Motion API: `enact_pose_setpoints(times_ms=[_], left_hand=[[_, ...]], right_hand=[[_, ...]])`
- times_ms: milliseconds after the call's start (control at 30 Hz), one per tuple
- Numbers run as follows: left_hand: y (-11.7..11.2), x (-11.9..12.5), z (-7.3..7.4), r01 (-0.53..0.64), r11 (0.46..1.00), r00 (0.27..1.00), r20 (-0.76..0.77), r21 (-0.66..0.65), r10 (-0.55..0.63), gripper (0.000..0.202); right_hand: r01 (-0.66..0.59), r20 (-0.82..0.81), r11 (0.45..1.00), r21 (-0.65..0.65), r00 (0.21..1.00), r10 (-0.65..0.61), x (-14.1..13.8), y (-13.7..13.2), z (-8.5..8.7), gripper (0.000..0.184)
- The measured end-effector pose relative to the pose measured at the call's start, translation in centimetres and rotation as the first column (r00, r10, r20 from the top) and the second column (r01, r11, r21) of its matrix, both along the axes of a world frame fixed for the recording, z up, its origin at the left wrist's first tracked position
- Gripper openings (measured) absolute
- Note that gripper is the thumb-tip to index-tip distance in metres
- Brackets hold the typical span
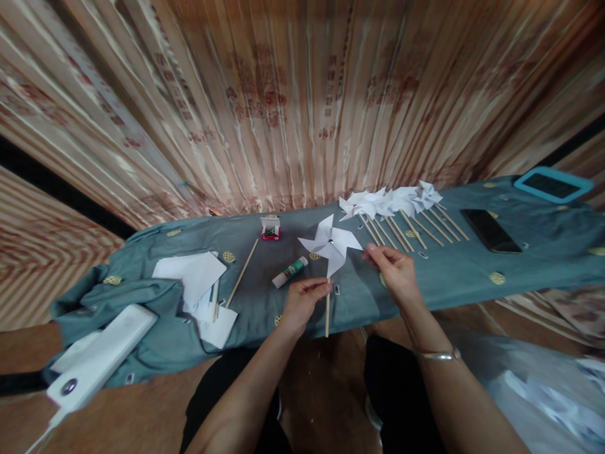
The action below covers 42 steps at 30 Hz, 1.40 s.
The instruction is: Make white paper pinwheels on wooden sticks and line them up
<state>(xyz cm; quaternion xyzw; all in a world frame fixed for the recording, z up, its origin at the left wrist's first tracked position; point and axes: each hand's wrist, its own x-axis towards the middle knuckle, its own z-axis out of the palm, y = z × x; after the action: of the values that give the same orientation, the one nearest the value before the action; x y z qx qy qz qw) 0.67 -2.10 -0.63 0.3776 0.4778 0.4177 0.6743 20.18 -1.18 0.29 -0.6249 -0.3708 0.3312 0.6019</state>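
A white paper pinwheel (336, 253) with a shiny pin at its centre stands upright in front of me, just above the cloth. My left hand (304, 302) pinches its wooden stick (328, 318) between thumb and fingers, just below the blades. My right hand (391, 270) is closed, its thumb and forefinger at the tip of the right-hand blade. Behind the left hand lies a green and white glue stick (290, 272). Farther back sits a small open red box (271, 229) with dark metal pins in it.
Several pinwheels (392, 203) lie in a row at the back right, sticks towards me. A black phone (490, 231) and a blue-framed device (553, 184) lie farther right. At left are paper sheets (191, 271), a loose stick (242, 272) and a white power bank (101, 356) with a cable.
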Motion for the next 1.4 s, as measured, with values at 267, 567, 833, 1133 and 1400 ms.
enact_pose_setpoints(times_ms=[267, 567, 833, 1133, 1400], left_hand=[[-0.4, 0.7, 0.1, 0.082, 0.997, 0.997, 0.013, -0.005, -0.082, 0.026], [-0.3, 0.6, -0.1, 0.068, 0.998, 0.998, 0.01, 0.005, -0.068, 0.024], [0.0, 0.6, -0.2, 0.054, 0.998, 0.998, 0.016, 0.017, -0.054, 0.023], [-0.1, 0.6, 0.0, 0.035, 0.999, 0.999, 0.017, 0.021, -0.036, 0.024], [0.1, 0.6, -0.3, 0.01, 0.999, 0.999, -0.034, 0.047, -0.008, 0.025]], right_hand=[[0.045, -0.078, 0.996, 0.071, 0.996, -0.04, 0.2, 0.1, 0.0, 0.04], [0.034, -0.157, 0.998, 0.045, 0.987, -0.027, 0.2, 0.1, 0.2, 0.03], [-0.01, -0.138, 1.0, 0.004, 0.99, 0.01, 0.1, -0.2, 0.1, 0.026], [-0.063, -0.13, 0.998, -0.026, 0.99, 0.059, -0.5, -0.3, 0.6, 0.03], [-0.141, -0.126, 0.989, -0.035, 0.983, 0.136, -0.9, -0.6, 0.5, 0.029]])
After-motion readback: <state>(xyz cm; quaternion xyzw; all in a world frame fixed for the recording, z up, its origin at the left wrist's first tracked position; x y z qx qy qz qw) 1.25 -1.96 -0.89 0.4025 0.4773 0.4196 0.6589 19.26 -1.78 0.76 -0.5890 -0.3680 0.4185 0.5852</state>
